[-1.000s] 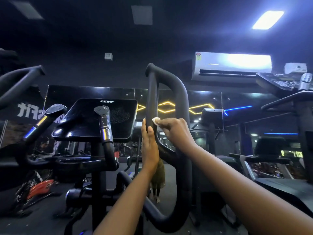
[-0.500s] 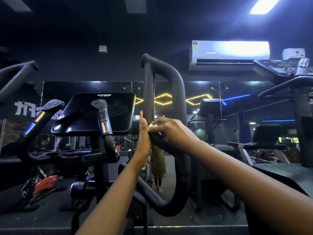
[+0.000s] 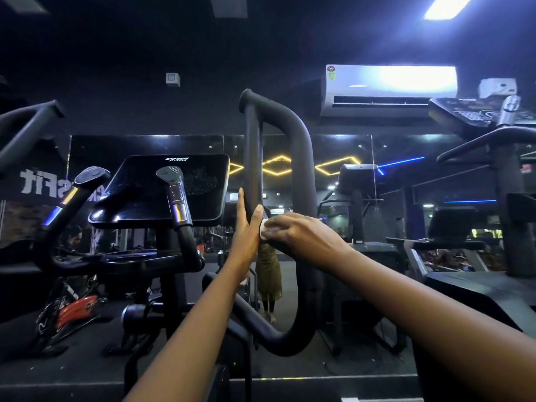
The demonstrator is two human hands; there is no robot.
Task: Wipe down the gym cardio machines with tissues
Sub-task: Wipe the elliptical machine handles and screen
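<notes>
Right now the right hand [image 3: 301,236] is working on the handle [image 3: 252,158] of a cardio machine. Its curled fingers are bunching a white tissue [image 3: 264,227], which is peeking out at the fingertips and pressing against the bar. The left hand [image 3: 246,227] is lying flat along the bar, fingers straight, gripping nothing, thumb beside the tissue. Wiping seems underway. Next, the tissue probably needs sliding up the bar above the fingers while the left hand is steadying it.

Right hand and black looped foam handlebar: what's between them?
A small white tissue, held by the right hand against the black looped handlebar; head view.
</notes>
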